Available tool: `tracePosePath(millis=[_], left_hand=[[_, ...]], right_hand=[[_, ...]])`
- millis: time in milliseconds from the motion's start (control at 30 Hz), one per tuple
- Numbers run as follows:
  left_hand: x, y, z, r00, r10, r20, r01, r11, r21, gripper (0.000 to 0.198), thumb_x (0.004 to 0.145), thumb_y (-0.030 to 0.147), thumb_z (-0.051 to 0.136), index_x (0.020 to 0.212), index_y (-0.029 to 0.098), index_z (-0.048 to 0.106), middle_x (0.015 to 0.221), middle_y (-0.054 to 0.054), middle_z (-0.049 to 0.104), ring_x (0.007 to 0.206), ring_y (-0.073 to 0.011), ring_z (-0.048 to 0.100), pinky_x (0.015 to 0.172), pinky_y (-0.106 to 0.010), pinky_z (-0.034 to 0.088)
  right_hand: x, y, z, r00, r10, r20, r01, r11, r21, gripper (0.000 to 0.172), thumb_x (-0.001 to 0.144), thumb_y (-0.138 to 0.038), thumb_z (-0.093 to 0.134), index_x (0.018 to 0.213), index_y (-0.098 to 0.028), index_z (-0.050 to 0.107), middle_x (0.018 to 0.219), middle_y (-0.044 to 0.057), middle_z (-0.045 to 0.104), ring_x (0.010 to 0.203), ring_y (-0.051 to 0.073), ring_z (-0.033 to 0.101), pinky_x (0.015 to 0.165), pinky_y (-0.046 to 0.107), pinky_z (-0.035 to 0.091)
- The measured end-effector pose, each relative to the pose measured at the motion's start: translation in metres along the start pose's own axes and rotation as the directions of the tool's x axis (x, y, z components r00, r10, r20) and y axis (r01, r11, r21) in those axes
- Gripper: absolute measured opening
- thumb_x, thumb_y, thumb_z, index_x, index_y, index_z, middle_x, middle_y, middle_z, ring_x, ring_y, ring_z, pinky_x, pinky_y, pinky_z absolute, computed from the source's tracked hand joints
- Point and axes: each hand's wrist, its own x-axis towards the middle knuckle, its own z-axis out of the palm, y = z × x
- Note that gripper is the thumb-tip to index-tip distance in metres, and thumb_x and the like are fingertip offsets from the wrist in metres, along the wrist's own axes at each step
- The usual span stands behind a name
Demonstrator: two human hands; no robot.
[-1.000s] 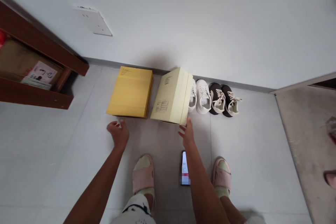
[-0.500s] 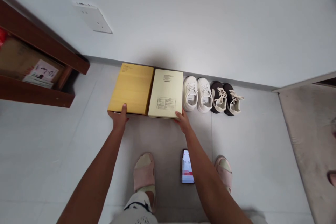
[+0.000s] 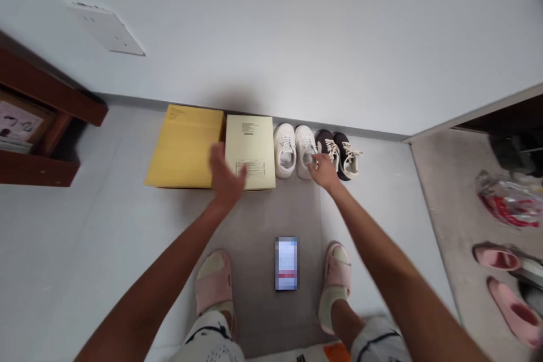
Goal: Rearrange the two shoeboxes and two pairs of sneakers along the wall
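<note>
In the head view we look down at a tiled floor [image 3: 85, 249], and along the foot of the wall stands a row of things. A yellow cardboard box [image 3: 184, 147] and a cream box [image 3: 254, 138] lie flat, edge to edge, with their back sides against the skirting board [image 3: 127, 100]. Beside them are white sneakers [image 3: 294, 150] and then dark sneakers [image 3: 339, 153] with cream laces. It seems they are placed so to stay in one line and keep the floor in front free. Our left grip [image 3: 224, 172] is spread wide above the lower corner of the cream box, and we cannot tell if it touches. Our right grip [image 3: 324, 172] is open too, pinching nothing, and its fingertips [image 3: 314, 161] are at the white sneakers, touching or just beside them. A phone [image 3: 286, 263] with a blurred screen lies between our feet in pink slides [image 3: 213, 283]. Compared with the earlier frame, both grips have left the front edges of the boxes. The view has also turned, so a plastic bag [image 3: 511, 201] and pink slippers [image 3: 515, 311] now come in sight on a grey mat [image 3: 441, 237].
</note>
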Motion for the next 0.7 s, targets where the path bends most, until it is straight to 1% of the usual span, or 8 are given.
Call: tracePosePath(millis=[33,100,200,267,367,467,567,700], left_hand=[[-0.006,0.027,0.022,0.981,0.099,0.165,-0.092,0.995,-0.046,0.087,0.09,0.036,0.067,0.161,0.015,0.022,0.17,-0.023,0.021,0.16,-0.0316,0.017,0.127,-0.048,0.027],[-0.022,0.076,0.065,0.855,0.202,0.477,-0.169,0.979,-0.113,0.086,0.089,0.031,0.067,0.163,0.019,0.024,0.172,-0.019,0.019,0.158,-0.0336,0.026,0.123,-0.046,0.036],[-0.039,0.118,0.118,0.686,0.051,0.726,-0.095,0.995,0.02,0.096,0.087,0.027,0.067,0.166,0.014,0.014,0.174,-0.025,0.005,0.142,-0.04,0.051,0.11,-0.049,0.048],[-0.036,0.125,0.145,0.689,-0.145,0.71,0.024,0.984,0.177,0.095,0.089,0.024,0.063,0.167,0.01,0.009,0.172,-0.029,0.005,0.133,-0.0387,0.06,0.103,-0.046,0.053],[-0.016,0.117,0.172,0.722,-0.392,0.57,0.255,0.917,0.309,0.077,0.093,0.019,0.053,0.163,0.005,0.023,0.157,-0.03,0.046,0.122,-0.0328,0.068,0.095,-0.039,0.055],[0.0,0.103,0.184,0.767,-0.438,0.469,0.337,0.897,0.286,0.044,0.097,0.022,0.048,0.137,0.008,0.062,0.123,-0.023,0.073,0.114,-0.0316,0.072,0.094,-0.038,0.054],[0.003,0.091,0.183,0.829,-0.403,0.388,0.348,0.914,0.207,0.035,0.098,0.025,0.046,0.117,0.012,0.073,0.114,-0.019,0.076,0.112,-0.0296,0.072,0.094,-0.036,0.054],[-0.004,0.079,0.176,0.745,-0.543,0.388,0.596,0.803,-0.02,0.045,0.099,0.027,0.033,0.111,0.013,0.073,0.081,-0.012,0.076,0.08,-0.0251,0.075,0.073,-0.032,0.056]], right_hand=[[0.009,0.004,-0.021,0.994,-0.038,0.101,0.052,0.989,-0.139,0.043,0.089,-0.026,0.063,0.129,-0.01,0.067,0.137,0.021,0.061,0.114,0.031,0.067,0.109,0.042,0.048],[0.017,0.009,-0.051,0.962,-0.047,0.267,0.14,0.931,-0.339,0.044,0.087,-0.022,0.068,0.129,-0.011,0.068,0.143,0.021,0.058,0.121,0.033,0.065,0.11,0.041,0.046],[0.015,0.013,-0.06,0.927,-0.047,0.371,0.212,0.884,-0.418,0.041,0.09,-0.023,0.068,0.129,-0.012,0.068,0.149,0.02,0.055,0.125,0.032,0.064,0.109,0.038,0.046],[0.014,0.012,-0.042,0.925,-0.058,0.376,0.212,0.9,-0.381,0.041,0.093,-0.022,0.064,0.133,-0.011,0.066,0.148,0.019,0.057,0.127,0.029,0.063,0.109,0.034,0.046],[0.022,0.009,0.001,0.942,0.013,0.335,0.099,0.944,-0.315,0.038,0.095,-0.021,0.06,0.132,-0.012,0.066,0.136,0.018,0.067,0.124,0.027,0.065,0.105,0.032,0.048],[0.032,0.012,0.034,0.96,0.088,0.266,-0.028,0.975,-0.221,0.026,0.094,-0.02,0.059,0.116,-0.016,0.073,0.113,0.016,0.076,0.111,0.028,0.07,0.097,0.034,0.05],[0.035,0.031,0.039,0.982,0.112,0.151,-0.116,0.993,0.019,0.02,0.091,-0.022,0.058,0.103,-0.017,0.074,0.096,0.013,0.077,0.097,0.027,0.071,0.089,0.032,0.05],[0.025,0.069,0.024,0.974,0.222,0.049,-0.219,0.862,0.457,0.031,0.09,-0.044,0.052,0.096,-0.019,0.069,0.08,0.004,0.069,0.077,0.021,0.062,0.077,0.032,0.05]])
